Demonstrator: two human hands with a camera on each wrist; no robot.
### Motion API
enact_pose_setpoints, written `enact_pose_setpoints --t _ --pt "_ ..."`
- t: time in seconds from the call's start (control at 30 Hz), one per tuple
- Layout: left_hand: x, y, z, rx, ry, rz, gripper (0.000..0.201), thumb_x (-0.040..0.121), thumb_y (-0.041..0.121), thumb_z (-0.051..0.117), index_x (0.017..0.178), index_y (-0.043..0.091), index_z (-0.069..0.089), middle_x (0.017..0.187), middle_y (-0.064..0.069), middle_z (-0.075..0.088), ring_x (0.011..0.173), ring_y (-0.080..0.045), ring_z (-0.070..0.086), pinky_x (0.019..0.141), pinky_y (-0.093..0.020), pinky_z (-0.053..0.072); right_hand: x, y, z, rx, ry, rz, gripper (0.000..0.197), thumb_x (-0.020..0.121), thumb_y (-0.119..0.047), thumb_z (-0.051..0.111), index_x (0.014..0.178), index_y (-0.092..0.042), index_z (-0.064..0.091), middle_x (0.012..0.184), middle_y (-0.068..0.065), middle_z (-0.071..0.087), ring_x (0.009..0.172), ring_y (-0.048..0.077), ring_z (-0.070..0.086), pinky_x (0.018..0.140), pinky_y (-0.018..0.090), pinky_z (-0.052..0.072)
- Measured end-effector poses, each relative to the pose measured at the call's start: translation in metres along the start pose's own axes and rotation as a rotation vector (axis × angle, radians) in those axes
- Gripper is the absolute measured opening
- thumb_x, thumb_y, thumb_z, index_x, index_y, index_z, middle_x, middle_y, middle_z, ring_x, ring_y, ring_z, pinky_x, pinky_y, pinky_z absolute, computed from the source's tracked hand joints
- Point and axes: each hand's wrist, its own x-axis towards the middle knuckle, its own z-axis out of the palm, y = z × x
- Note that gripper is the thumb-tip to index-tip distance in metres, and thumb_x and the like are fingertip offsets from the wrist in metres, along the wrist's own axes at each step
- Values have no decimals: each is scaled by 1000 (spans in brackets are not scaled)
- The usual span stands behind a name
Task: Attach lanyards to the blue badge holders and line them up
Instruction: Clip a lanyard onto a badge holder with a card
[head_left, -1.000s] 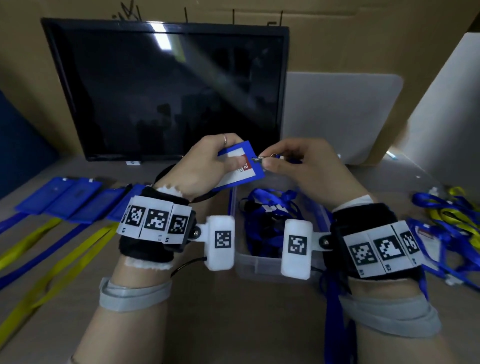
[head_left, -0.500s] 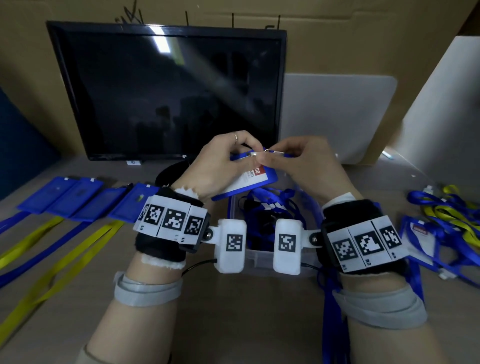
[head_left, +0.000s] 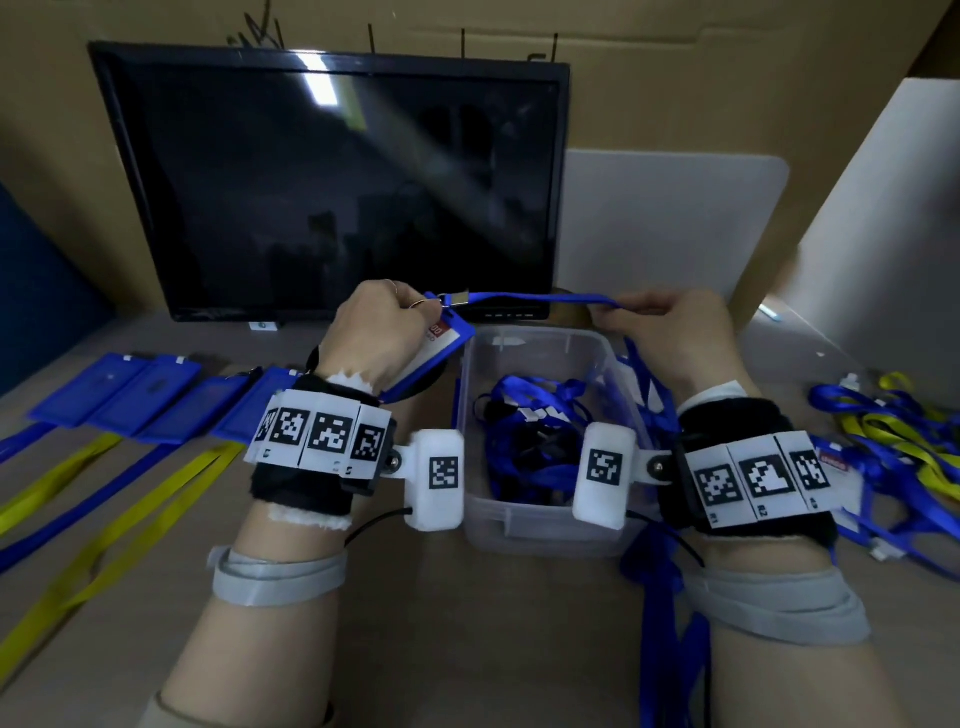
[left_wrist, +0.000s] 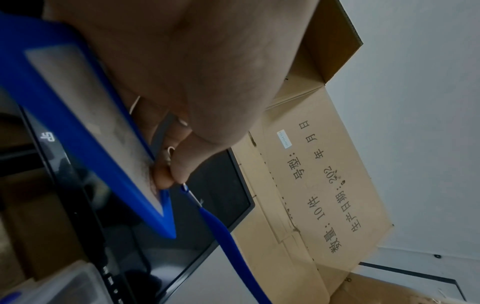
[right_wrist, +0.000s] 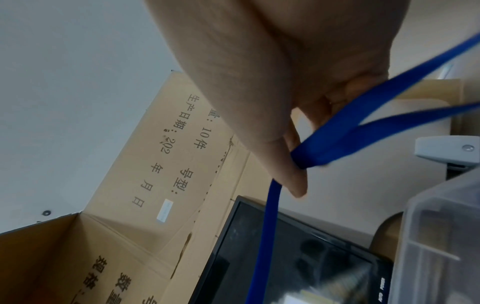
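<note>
My left hand (head_left: 387, 325) grips a blue badge holder (head_left: 441, 345) by its top edge, above the table in front of the monitor; the holder (left_wrist: 85, 131) also fills the left wrist view. A metal clip (head_left: 454, 298) joins the holder's top to a blue lanyard (head_left: 540, 299), which runs level to the right. My right hand (head_left: 670, 322) pinches that strap (right_wrist: 327, 142) between thumb and fingers, and the rest of the strap hangs down past my right wrist. Several blue holders (head_left: 150, 392) with blue and yellow lanyards lie in a row at the left.
A clear plastic bin (head_left: 545, 525) with tangled blue lanyards stands between my wrists. A heap of blue and yellow lanyards (head_left: 893, 431) lies at the right. A black monitor (head_left: 332, 182) and cardboard stand behind, with a white board (head_left: 670, 228) beside it.
My hands were together at the holder's top with the clip. Now the right hand has slid right along the strap, pulling it straight, and the left has moved slightly left with the holder.
</note>
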Motion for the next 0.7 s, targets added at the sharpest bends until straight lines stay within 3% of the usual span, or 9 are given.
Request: enact_pose_setpoints --t 0.1,0.2,0.23,0.33,0.4,0.43,0.5,0.57,0.7 --pt "-1 1 2 6 4 -21 21 93 41 61 82 26 70 90 7 70 96 -20 65 95 -44 53 0 0 -5 3 98 23 23 84 -45 72 84 -23 77 78 -5 73 77 12 66 85 42 57" --pt "-2 4 4 -18 -11 -29 19 93 41 61 84 27 70 88 7 70 92 -19 66 93 -44 54 -8 -10 -2 109 43 89 43 98 -50 54 92 -12 73 64 6 67 53 18 62 54 32 54" --pt "-3 4 4 -22 -18 -29 19 93 41 61 83 27 70 88 7 70 91 -19 66 93 -44 54 -10 -13 0 180 -2 129 49 101 -49 47 93 -7 70 65 11 70 52 21 66 51 30 56" --pt "-3 4 5 -17 -19 -26 19 93 39 61 81 27 69 85 8 69 88 -17 65 92 -42 54 -13 -22 5 336 -70 91 45 107 -39 36 93 -6 65 79 17 76 70 24 76 65 32 63" --pt "-2 2 4 -18 -11 -34 19 93 39 62 80 27 69 84 9 69 90 -18 66 93 -43 54 -13 -26 5 333 -64 -55 32 107 -25 38 95 -11 65 87 10 77 79 12 76 75 27 60" --pt "-2 2 3 -19 -9 -36 19 92 39 62 80 27 69 85 9 69 92 -18 66 94 -43 54 -14 -29 4 310 -74 -122 29 107 -20 39 95 -12 65 88 4 76 80 2 74 75 18 56" --pt "-2 2 2 -22 -13 -34 19 92 40 62 80 27 70 86 8 70 94 -20 66 95 -45 53 -17 -32 4 309 -111 -197 31 107 -18 39 90 -12 65 89 1 74 78 -5 70 70 9 49" --pt "-2 4 3 -33 -23 -27 20 92 41 63 81 26 71 87 7 71 93 -19 67 94 -44 54 -16 -32 5 278 -181 -199 40 106 -25 39 80 -12 65 84 4 76 78 8 70 72 17 51" --pt "-3 7 5 -68 -57 18 22 92 41 63 81 24 72 81 8 72 83 -13 67 81 -35 55 -15 -28 6 110 -299 -13 43 106 -35 40 80 -12 66 61 6 71 46 14 55 46 20 42"
